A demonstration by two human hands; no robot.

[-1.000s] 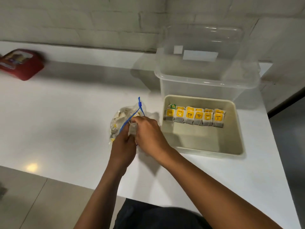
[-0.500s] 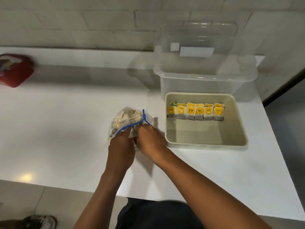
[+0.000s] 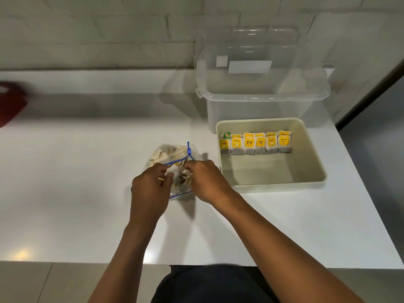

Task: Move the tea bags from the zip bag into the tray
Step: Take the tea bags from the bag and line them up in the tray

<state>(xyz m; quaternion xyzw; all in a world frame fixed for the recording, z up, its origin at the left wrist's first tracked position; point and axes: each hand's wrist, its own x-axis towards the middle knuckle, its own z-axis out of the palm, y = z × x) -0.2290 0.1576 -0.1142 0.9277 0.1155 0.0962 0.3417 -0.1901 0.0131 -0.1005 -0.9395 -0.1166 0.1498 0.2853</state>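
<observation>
A clear zip bag with a blue zip strip lies on the white counter, full of tea bags. Its mouth faces me and is spread apart. My left hand pinches a white tea bag at the mouth's left side. My right hand grips the bag's right edge with curled fingers. To the right stands a beige tray. A row of yellow-tagged tea bags lines its far wall.
A clear plastic storage box with its lid up stands behind the tray against the wall. A red packet lies at the far left. The counter's front edge runs close to my body.
My hands have pulled the bag's mouth wider apart. My left hand now has a tea bag between its fingers. The view has shifted, with the bag lying lower and flatter.
</observation>
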